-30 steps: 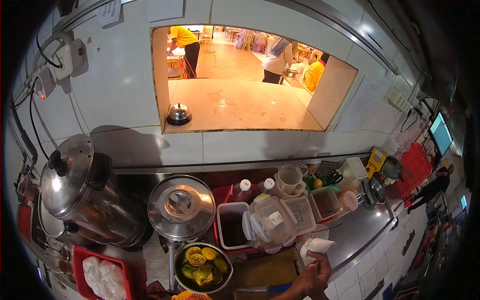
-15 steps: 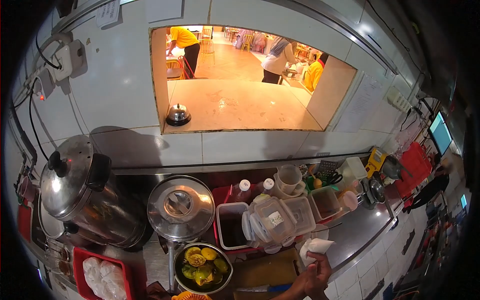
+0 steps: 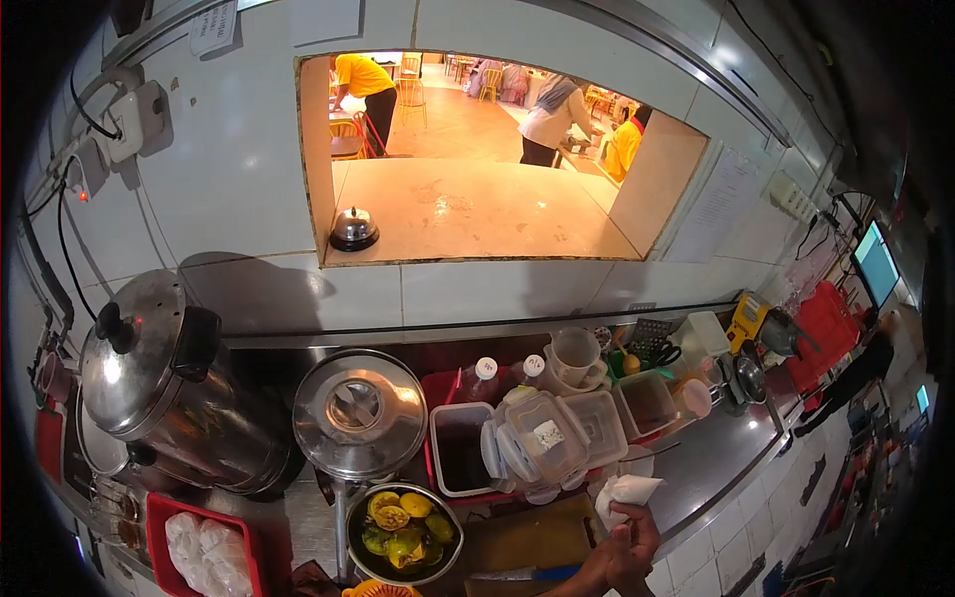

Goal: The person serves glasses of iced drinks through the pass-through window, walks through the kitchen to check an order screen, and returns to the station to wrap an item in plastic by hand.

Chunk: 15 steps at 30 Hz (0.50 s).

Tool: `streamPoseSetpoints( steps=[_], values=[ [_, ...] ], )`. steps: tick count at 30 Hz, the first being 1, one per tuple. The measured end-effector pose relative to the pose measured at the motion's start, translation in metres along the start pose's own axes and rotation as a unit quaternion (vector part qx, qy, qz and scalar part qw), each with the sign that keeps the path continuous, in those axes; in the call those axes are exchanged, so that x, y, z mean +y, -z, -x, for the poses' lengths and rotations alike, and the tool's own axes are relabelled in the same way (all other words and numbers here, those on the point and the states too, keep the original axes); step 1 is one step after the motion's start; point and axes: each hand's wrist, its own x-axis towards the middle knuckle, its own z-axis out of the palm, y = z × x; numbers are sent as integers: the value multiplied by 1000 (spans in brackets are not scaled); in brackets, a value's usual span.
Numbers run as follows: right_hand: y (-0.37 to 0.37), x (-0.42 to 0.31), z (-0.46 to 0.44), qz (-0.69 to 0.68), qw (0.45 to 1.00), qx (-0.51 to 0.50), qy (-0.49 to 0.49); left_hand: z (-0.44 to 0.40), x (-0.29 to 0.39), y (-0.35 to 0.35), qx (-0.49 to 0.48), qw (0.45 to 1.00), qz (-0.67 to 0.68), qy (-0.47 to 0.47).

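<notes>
At the lower right, my right hand [image 3: 642, 545] is closed around a small white plastic bag [image 3: 630, 491], which bulges above the fingers and comes to a point on its right. My left hand [image 3: 600, 569] presses against the right one from the left and below. Its fingers are bent, and what they hold is hidden. Beneath the hands lies a brown cutting board [image 3: 532, 537] with a blue-handled knife [image 3: 552, 573] along its near edge. A metal bowl [image 3: 456, 557] of squeezed citrus halves [image 3: 403, 527] stands left of the board, near an orange juicer [image 3: 381, 589].
A lidded pan [image 3: 360, 408] and a tall steel pot [image 3: 149, 388] stand on the left. Red basket [image 3: 157, 537] holds white bags. Plastic tubs [image 3: 461, 453] and stacked lids [image 3: 545, 435] sit behind the board. A bell [image 3: 355, 229] rests in the serving hatch; people are beyond.
My hands and the white bag have hardly moved. In the hatch, the person in the light top has shifted their arms slightly. A dark figure at the far right has changed position.
</notes>
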Motion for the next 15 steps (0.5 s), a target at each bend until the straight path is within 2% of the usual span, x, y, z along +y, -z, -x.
streamPoseSetpoints(
  steps=[7,10,15],
  values=[
    [4,-6,-3,1,1000,-28,-4,1,-5,6,-3,997,-76,13],
    [6,-5,-2,8,998,-43,-33,0,-5,11,-2,993,-112,35],
    [3,-4,-3,29,999,-25,-1,4,1,2,-3,998,-61,3]
  ],
)
